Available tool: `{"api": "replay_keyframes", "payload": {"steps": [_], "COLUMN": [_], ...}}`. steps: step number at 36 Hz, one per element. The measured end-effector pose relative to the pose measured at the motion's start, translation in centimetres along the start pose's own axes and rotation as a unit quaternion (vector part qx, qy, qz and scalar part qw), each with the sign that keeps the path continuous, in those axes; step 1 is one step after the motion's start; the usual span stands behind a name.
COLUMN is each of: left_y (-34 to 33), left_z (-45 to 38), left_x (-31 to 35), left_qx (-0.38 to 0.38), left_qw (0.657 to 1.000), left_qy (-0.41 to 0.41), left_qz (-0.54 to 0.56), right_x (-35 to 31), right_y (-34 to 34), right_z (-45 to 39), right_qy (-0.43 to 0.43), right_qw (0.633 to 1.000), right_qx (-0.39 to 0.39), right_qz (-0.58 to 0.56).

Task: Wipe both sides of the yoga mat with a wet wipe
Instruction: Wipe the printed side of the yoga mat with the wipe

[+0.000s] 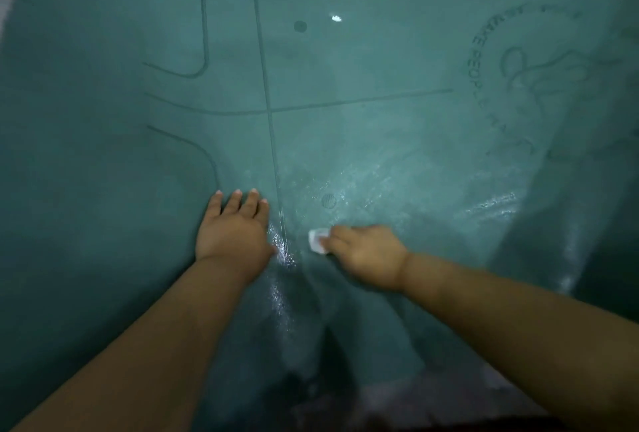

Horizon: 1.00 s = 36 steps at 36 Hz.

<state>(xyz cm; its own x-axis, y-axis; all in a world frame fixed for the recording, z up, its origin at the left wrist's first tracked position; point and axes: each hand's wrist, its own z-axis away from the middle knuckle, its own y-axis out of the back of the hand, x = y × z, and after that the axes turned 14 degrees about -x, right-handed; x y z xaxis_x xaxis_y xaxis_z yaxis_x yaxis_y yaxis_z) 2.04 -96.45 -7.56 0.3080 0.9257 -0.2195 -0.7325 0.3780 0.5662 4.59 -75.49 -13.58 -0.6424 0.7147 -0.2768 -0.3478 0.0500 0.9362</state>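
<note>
Teal yoga mat [345,85] glistens wet; left hand [235,227] pressed flat; right hand [366,251] grips wet wipe [317,240].

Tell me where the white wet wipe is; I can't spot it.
In the head view, the small white wet wipe is under the right hand's fingertips, pressed on the teal yoga mat, right of the long centre line.

Left hand [235,227] flat on yoga mat [345,61], right hand [366,253] beside it, wet wipe [317,239] between
</note>
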Motion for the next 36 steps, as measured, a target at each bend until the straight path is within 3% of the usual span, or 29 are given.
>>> {"api": "replay_keyframes", "payload": {"steps": [2,5,7,8,10,13,15,17,20,26,36], "left_y": [-0.4,-0.8,-1.1,-1.3,-1.7,-2.5,-3.2,-4.1,-5.4,-7.8,-9.3], "left_z": [0.8,1.7,2.3,2.7,3.4,4.7,5.5,6.4,7.8,9.9,10.9], "left_x": [0.1,0.4,0.7,0.9,1.4,2.0,2.4,2.8,3.5,5.4,6.3], "left_qx": [-0.005,-0.011,-0.018,-0.023,-0.037,-0.054,-0.06,-0.063,-0.068,-0.063,-0.079], "left_qw": [1.0,1.0,1.0,1.0,0.999,0.998,0.997,0.996,0.995,0.991,0.987], "left_qy": [-0.006,-0.01,-0.012,-0.014,-0.02,-0.033,-0.041,-0.046,-0.047,-0.043,-0.043], "left_qz": [-0.007,-0.008,-0.006,-0.007,-0.013,-0.025,-0.031,-0.04,-0.058,-0.106,-0.132], "right_x": [2.8,5.3,4.7,3.4,-0.8,-7.7,-10.3,-10.6,-8.8,-6.3,-6.8], "right_y": [1.3,3.3,3.2,2.8,2.0,-0.8,-2.2,-2.7,-1.8,0.8,-0.1], "right_z": [1.4,3.6,4.4,4.6,4.8,5.9,7.6,9.3,10.6,12.0,13.7], "right_qy": [-0.136,-0.383,-0.469,-0.478,-0.423,-0.188,-0.055,-0.016,-0.06,-0.286,-0.308], "right_qw": [0.991,0.92,0.869,0.861,0.886,0.963,0.973,0.971,0.965,0.93,0.915], "right_qx": [0.006,-0.05,-0.065,-0.066,-0.076,-0.119,-0.179,-0.216,-0.247,-0.21,-0.221], "right_qz": [-0.007,-0.071,-0.145,-0.158,-0.176,-0.15,-0.132,-0.098,-0.072,-0.092,-0.136]}}
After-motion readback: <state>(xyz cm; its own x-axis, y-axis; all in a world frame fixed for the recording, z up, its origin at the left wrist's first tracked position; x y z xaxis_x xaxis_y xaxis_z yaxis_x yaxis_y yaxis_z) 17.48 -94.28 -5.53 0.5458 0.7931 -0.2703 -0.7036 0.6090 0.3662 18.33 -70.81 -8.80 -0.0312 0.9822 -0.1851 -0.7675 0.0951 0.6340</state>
